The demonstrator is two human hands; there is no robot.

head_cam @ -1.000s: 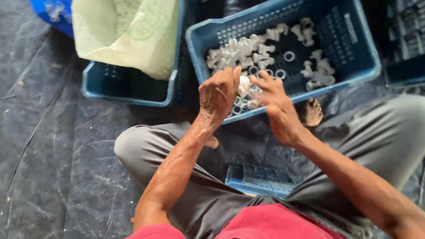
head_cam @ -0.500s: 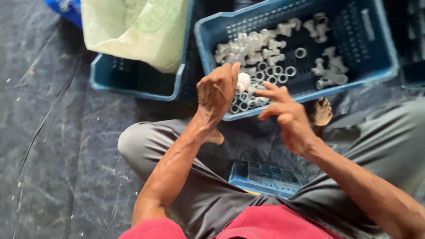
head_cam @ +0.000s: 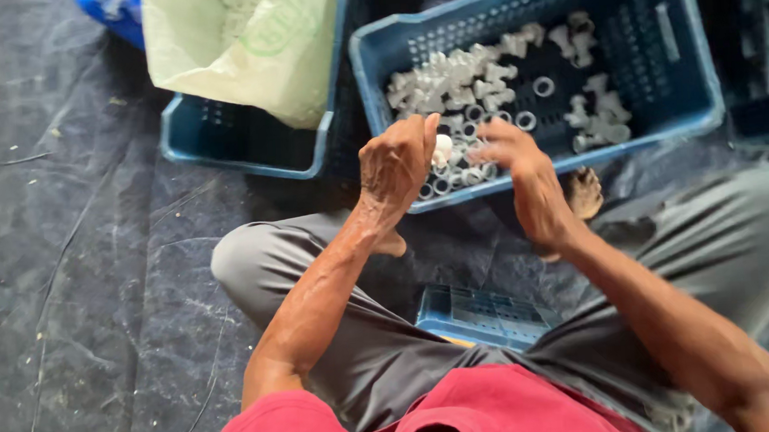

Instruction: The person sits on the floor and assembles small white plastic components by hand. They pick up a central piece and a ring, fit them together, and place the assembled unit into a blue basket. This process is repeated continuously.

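One small white fitting (head_cam: pixel 442 149), judged light and stiff, is pinched by left hand (head_cam: pixel 396 164) fingers; right hand (head_cam: pixel 524 174) fingers hang loosely curled over the blue crate (head_cam: pixel 688 91)

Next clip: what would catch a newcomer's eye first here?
The two hands meeting mid-frame: the left hand pinches a small white fitting, with the right hand beside it. Just behind them sits a blue crate strewn with white fittings and rings. At upper left, a pale green bag slumps in a second blue crate.

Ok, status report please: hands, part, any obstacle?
Left hand shut on white part. Right hand open beside it, over blue crate. No obstacle.
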